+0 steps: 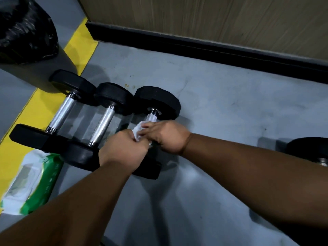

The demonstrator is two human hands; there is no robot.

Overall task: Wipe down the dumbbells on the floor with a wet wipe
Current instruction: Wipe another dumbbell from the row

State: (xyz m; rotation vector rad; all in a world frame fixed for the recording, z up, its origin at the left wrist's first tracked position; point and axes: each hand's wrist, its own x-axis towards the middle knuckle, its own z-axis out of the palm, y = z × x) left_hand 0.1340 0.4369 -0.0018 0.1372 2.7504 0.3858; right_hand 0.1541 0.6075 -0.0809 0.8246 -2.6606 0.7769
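Observation:
Three black hex dumbbells with chrome handles lie side by side on the grey floor: a left one (61, 112), a middle one (103, 124) and a right one (158, 102). A crumpled white wet wipe (138, 130) sits over the right dumbbell's handle. My left hand (122, 148) pinches the wipe's near end. My right hand (166, 136) grips the wipe from the right, over the handle. Both hands hide most of that handle and its near head.
A green and white wet wipe pack (33, 181) lies on the floor at the lower left, across a yellow floor stripe (33, 110). A bin with a black bag (24, 29) stands at the upper left. Another dumbbell's head (308, 150) shows at the right edge. A black skirting board (213, 48) runs along the wall behind.

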